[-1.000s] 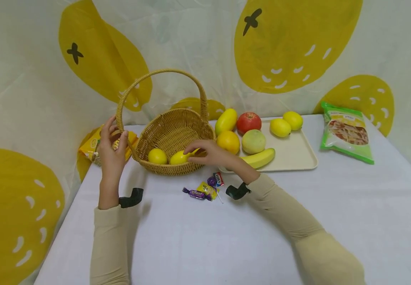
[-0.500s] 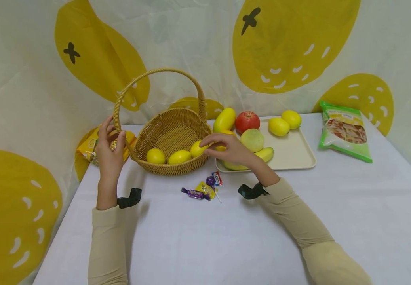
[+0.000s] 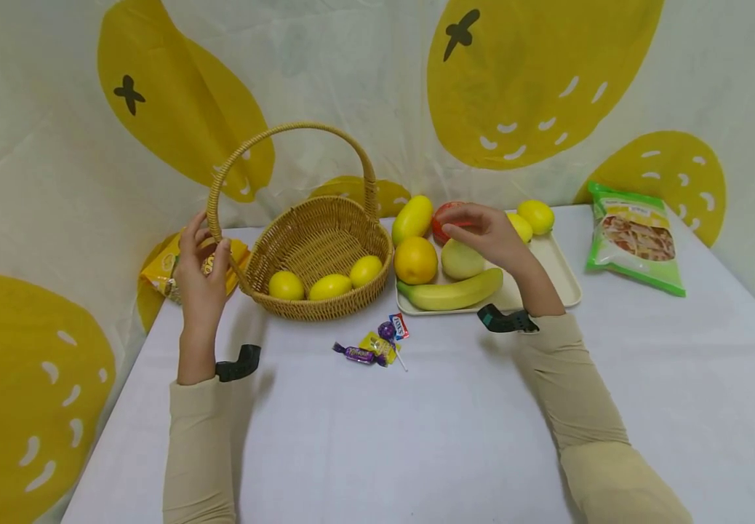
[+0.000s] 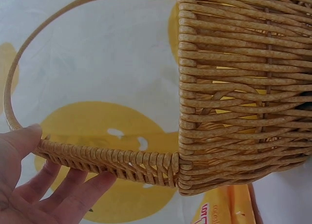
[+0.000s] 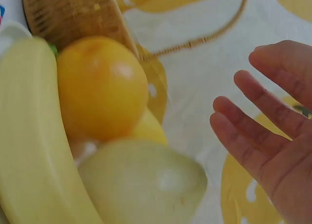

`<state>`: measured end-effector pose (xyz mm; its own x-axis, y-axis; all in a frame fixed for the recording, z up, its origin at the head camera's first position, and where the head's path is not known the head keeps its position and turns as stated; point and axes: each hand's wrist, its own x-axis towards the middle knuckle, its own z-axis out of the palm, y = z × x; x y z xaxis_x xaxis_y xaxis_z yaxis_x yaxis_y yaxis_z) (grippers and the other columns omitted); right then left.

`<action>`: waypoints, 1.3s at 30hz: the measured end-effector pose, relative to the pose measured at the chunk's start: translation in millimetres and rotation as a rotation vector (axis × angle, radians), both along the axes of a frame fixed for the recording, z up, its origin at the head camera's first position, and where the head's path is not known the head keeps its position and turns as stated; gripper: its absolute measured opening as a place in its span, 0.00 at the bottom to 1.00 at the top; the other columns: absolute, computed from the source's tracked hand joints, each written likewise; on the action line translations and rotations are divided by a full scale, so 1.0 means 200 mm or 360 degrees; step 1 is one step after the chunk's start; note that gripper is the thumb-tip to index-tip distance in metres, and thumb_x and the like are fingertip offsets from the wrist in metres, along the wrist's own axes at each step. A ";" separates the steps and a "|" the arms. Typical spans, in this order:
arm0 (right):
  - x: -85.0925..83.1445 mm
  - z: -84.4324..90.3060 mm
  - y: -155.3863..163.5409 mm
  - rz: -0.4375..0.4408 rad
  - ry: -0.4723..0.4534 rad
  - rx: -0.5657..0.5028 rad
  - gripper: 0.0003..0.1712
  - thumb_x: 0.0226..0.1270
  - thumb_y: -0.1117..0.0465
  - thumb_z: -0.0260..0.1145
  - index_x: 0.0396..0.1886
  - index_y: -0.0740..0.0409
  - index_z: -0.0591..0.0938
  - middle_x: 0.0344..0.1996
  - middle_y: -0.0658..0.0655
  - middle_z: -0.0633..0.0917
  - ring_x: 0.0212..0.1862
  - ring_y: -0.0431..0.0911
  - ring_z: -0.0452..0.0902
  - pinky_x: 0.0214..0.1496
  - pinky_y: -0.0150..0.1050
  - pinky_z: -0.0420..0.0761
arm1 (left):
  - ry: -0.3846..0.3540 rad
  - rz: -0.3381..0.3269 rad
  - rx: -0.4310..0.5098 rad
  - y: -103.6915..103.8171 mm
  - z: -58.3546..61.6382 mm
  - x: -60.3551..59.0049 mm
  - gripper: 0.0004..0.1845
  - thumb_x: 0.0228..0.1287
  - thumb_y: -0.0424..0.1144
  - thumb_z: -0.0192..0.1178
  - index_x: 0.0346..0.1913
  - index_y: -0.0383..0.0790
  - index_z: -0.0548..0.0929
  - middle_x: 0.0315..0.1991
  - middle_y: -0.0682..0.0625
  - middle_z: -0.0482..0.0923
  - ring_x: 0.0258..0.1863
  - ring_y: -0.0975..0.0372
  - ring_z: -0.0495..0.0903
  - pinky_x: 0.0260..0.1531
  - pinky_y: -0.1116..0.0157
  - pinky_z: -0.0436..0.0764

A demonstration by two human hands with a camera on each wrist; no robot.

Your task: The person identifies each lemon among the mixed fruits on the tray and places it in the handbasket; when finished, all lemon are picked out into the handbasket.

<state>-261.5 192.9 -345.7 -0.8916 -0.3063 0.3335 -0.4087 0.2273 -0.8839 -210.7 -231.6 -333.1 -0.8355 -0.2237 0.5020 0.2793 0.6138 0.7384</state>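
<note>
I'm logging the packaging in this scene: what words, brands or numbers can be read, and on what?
Green snack bag on the table's right: print too small to read.
Yellow-orange packet behind the wicker basket: red letters cut off at the frame edge, unreadable.
Wrapped candies in front of the basket: lettering blurred, unreadable.
Nothing else carries text.

Tan woven basket (image 3: 315, 247), yellow lemons (image 3: 330, 287), orange (image 3: 416, 260), white tray (image 3: 548, 280).

Probably a staged tabletop set: a white-clothed table (image 3: 377, 437) against a lemon-print backdrop (image 3: 534, 80), fruit on a tray (image 3: 548, 280).
</note>
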 end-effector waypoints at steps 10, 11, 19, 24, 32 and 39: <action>-0.07 -0.15 0.30 -0.0362 -0.0150 -0.0037 0.20 0.64 0.66 0.69 0.54 0.70 0.80 0.46 0.54 0.84 0.47 0.38 0.81 0.49 0.23 0.79 | -0.0019 0.0003 0.0005 0.00 0.00 0.00 0.28 0.73 0.38 0.54 0.73 0.55 0.63 0.60 0.43 0.73 0.56 0.54 0.78 0.55 0.60 0.80; -0.07 -0.17 0.32 -0.0388 -0.0157 -0.0064 0.19 0.63 0.68 0.69 0.53 0.70 0.80 0.46 0.53 0.84 0.47 0.38 0.81 0.49 0.23 0.79 | -0.0017 0.0001 0.0006 0.00 0.00 0.00 0.28 0.73 0.38 0.54 0.73 0.55 0.63 0.60 0.43 0.73 0.56 0.54 0.78 0.54 0.62 0.80; -0.10 -0.28 0.41 -0.0530 -0.0101 -0.0153 0.20 0.60 0.71 0.70 0.53 0.71 0.80 0.47 0.50 0.84 0.53 0.38 0.76 0.63 0.30 0.72 | -0.0008 -0.0001 0.0018 -0.01 0.00 0.00 0.28 0.73 0.38 0.53 0.73 0.55 0.63 0.59 0.43 0.73 0.56 0.53 0.78 0.53 0.66 0.80; -0.13 -0.33 0.41 -0.0605 -0.0048 0.0002 0.20 0.63 0.69 0.69 0.54 0.73 0.79 0.59 0.62 0.79 0.66 0.47 0.68 0.73 0.40 0.62 | -0.0007 -0.0005 0.0017 0.00 0.00 0.00 0.28 0.73 0.38 0.54 0.73 0.54 0.63 0.60 0.42 0.73 0.56 0.53 0.78 0.54 0.66 0.80; -0.13 -0.36 0.45 -0.0551 -0.0168 0.0278 0.24 0.66 0.67 0.66 0.59 0.72 0.75 0.66 0.69 0.69 0.69 0.61 0.58 0.70 0.60 0.61 | -0.0051 -0.0005 0.0035 0.01 0.00 0.01 0.28 0.73 0.39 0.54 0.73 0.55 0.62 0.60 0.42 0.73 0.57 0.53 0.77 0.56 0.63 0.79; -0.13 -0.35 0.45 -0.0443 -0.0314 0.0285 0.25 0.66 0.64 0.67 0.57 0.70 0.69 0.65 0.69 0.67 0.65 0.66 0.61 0.67 0.63 0.62 | -0.0093 0.0012 0.0042 0.01 0.01 0.01 0.28 0.74 0.40 0.53 0.73 0.59 0.61 0.61 0.43 0.72 0.58 0.53 0.76 0.57 0.61 0.78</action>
<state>-287.1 283.2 -416.3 -0.9905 -0.0813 0.1106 -0.1358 0.4633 -0.8757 -209.4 -230.5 -331.6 -0.8614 -0.2427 0.4462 0.2305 0.5960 0.7692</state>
